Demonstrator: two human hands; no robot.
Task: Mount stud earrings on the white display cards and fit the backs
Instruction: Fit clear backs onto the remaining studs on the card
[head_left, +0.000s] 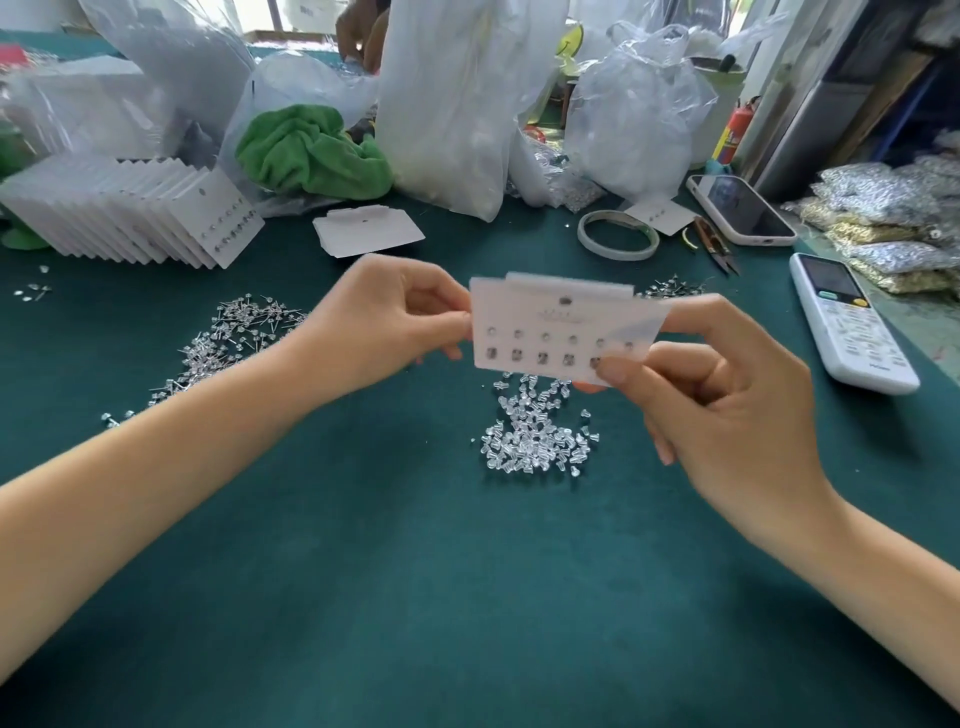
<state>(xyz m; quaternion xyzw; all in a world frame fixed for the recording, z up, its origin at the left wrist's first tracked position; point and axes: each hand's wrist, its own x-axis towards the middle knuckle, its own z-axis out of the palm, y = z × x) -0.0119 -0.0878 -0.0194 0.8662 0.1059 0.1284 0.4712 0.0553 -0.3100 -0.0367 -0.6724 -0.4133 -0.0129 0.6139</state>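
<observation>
Holding the display card (561, 325) pinched between both hands, left hand (387, 325) and right hand (727, 395), we've got nearly every stud in; backs (535, 431) piled just below still look unfitted

You face a dark green tabletop (415, 571) under soft daylight. Clear plastic bags (457, 104) crowd its far edge, with a window (270, 15) behind them.
</observation>
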